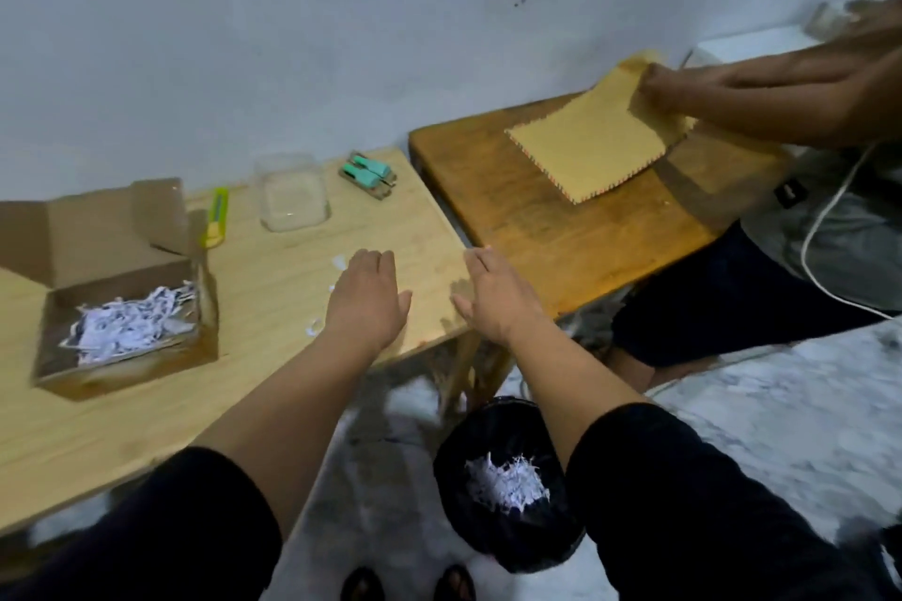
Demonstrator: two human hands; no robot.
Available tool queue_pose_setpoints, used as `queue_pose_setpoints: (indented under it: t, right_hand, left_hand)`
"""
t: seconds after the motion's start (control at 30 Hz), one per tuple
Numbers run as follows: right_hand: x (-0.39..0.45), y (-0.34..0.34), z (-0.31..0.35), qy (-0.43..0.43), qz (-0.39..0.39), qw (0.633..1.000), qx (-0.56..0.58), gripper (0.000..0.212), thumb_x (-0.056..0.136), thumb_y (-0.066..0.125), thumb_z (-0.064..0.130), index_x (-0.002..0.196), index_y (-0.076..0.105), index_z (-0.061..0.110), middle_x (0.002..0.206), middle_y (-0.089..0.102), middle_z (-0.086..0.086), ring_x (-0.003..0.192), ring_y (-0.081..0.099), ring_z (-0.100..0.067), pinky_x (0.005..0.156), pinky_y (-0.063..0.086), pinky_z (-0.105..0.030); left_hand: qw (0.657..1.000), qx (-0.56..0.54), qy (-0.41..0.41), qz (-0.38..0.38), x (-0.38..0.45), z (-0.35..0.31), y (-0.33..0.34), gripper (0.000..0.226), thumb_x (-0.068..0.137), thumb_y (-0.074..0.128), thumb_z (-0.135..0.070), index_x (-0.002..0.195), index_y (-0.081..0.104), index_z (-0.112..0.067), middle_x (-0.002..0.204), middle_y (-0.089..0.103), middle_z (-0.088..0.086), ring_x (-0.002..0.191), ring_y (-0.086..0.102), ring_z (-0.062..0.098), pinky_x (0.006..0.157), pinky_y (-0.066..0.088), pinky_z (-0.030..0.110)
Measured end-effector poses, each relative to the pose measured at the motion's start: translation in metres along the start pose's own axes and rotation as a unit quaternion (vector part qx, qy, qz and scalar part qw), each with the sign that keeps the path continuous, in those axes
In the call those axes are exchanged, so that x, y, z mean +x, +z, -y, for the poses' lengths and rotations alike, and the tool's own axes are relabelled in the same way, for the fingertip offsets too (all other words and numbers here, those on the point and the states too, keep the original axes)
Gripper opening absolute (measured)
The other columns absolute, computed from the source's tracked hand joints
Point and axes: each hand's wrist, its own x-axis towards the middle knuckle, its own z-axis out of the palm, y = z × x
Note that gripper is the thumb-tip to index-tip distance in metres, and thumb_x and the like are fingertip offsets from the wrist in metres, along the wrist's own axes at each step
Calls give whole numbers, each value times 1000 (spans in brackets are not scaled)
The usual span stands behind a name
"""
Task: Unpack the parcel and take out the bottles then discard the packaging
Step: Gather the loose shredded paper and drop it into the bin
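Nowhere can any writing be read; blur hides the labels. Both the left hand (366,295) and the right hand (498,295) hover flat and spread over the light table's (273,288) right edge, holding nothing. One open cardboard box (122,307) with shredded paper (129,322) sits near the left edge. Along the back edge lie one yellow-green cutter (216,217), one clear container (293,191) and two teal-capped bottles (367,173). One black bin (507,493) stands on the floor beneath the right forearm, with paper shreds inside.
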Motion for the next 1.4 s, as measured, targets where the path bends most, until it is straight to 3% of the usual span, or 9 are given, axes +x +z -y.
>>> queue_pose_setpoints:
  t: [0.23,0.43,0.6,0.7,0.87,1.0,1.2,1.3,1.4]
  right_hand:
    - [44,77,71,-73,17,997,7,76,90,49,46,147,12,12,155,15,-5,144,13,-21,119,16,-37]
    - [73,154,77,-91,8,995,-26,107,65,40,78,143,22,5,150,31,-14,141,26,-32,107,36,-52]
    - [101,166,78,-126,-21,992,14,116,61,45,80,146,-3,17,158,3,-12,146,1,-29,115,8,-52]
    - [121,164,83,-135,-36,989,51,117,62,52,77,148,-4,21,157,0,-15,145,-4,-31,116,6,-48]
    - [158,162,88,-112,-20,986,126,106,69,62,65,146,6,18,155,14,-13,145,6,-33,116,11,-49]
    - [168,159,88,-185,0,971,153,73,85,59,41,143,26,13,149,31,-8,140,22,-25,116,20,-38]
    - [154,162,87,-273,-75,941,186,19,86,60,11,98,71,2,102,68,-14,99,59,-29,86,36,-13]
    - [144,158,79,-274,-90,939,185,17,84,61,9,95,71,2,95,70,-14,93,61,-30,83,40,-19]
    - [132,152,66,-257,-108,941,192,36,81,67,17,116,63,7,108,65,-13,102,58,-27,85,39,-16]
  left_hand:
    - [995,-10,-91,44,-14,128,59,73,88,23,-51,140,30,1,144,34,23,137,26,38,116,20,43]
    - [993,-35,-99,58,-12,173,111,73,89,26,-51,141,26,0,148,30,23,140,22,40,113,26,49]
    - [988,-80,-131,-14,-11,169,122,75,85,11,-50,147,20,-10,157,18,10,146,10,27,116,12,46]
    - [988,-75,-132,-30,-9,171,127,71,86,13,-48,147,21,-12,156,20,8,146,12,23,116,11,43]
    - [988,-63,-134,-41,-9,169,129,68,88,16,-47,147,22,-13,156,22,6,146,13,20,116,11,40]
    - [988,-56,-137,-41,-8,170,131,68,88,15,-47,148,18,-15,157,18,4,146,9,18,117,7,38]
    - [988,-49,-140,-41,-9,168,130,69,88,11,-48,148,16,-15,158,15,3,147,6,16,117,6,39]
    - [989,-50,-138,-36,-9,167,130,71,87,8,-48,149,13,-14,158,12,4,147,3,17,117,4,39]
    - [988,-65,-133,-38,-9,165,130,72,86,7,-48,148,14,-12,158,12,6,147,2,20,117,3,41]
